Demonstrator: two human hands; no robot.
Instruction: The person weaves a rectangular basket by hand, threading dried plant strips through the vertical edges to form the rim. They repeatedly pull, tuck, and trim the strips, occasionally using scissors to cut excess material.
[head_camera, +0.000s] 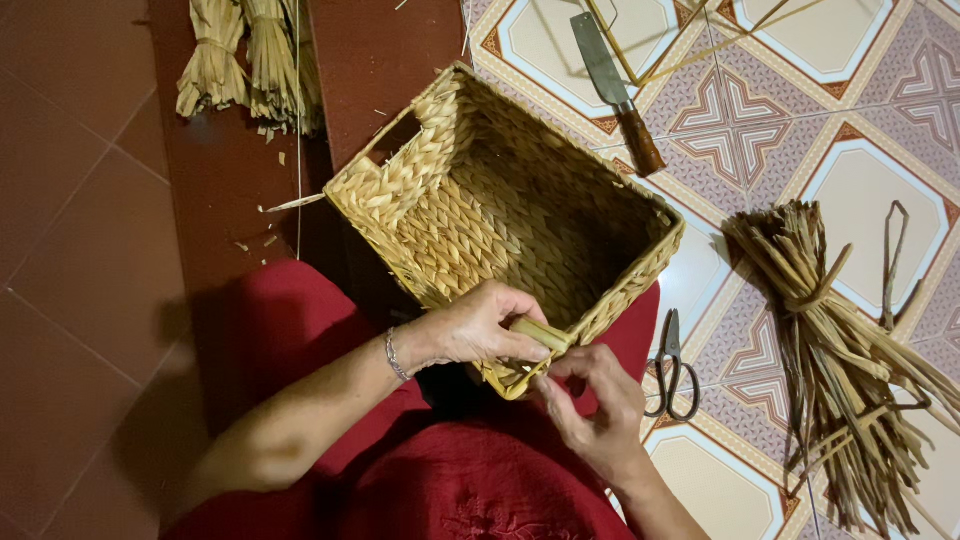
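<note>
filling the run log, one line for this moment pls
left hand: grips basket corner, holds stick | right hand: pinches rim | scissors: on floor

My left hand (480, 330) curls closed over the basket (500, 210) corner; my right hand (595, 405) pinches just below it.

The basket (500, 215) rests tilted on the person's lap (440, 470), its opening facing up and its near corner between the two hands. The left hand (478, 328) lies on the near rim, touching a short stick (540, 333) there; the right hand (598, 410) is just right of it, at the same corner. On the floor (80, 250), scissors (672, 368) lie right of the basket, and a bundle of straw (835, 360) further right. A knife (617, 90) lies far behind the basket. Another bundle (250, 60) lies at far left.
</note>
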